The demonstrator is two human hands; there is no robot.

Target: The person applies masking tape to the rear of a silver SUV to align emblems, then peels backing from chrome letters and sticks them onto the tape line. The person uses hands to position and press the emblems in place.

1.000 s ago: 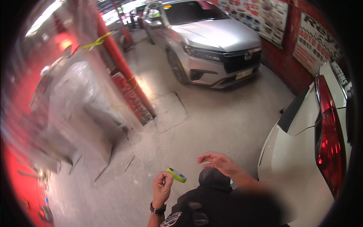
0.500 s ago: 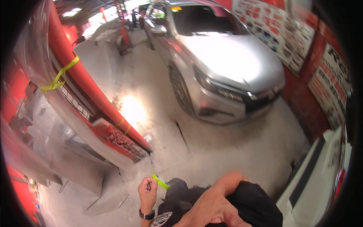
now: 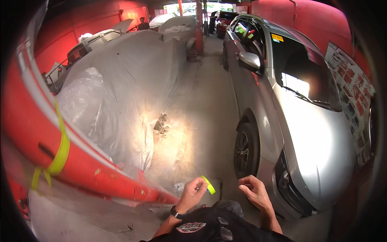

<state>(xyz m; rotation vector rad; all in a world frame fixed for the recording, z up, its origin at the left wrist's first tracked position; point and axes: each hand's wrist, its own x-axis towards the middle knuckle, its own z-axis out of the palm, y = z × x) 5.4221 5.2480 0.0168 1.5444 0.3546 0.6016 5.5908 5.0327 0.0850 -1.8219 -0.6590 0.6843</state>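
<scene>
While left hand is pinching lime-green tape ring, newly raised right hand, seemingly empty, is facing those fingers, tape within reach.

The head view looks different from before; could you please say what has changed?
The view has moved closer to the silver SUV, and the white car has left it. The empty right hand has swung out rightward. The left hand still holds the green tape roll.
</scene>
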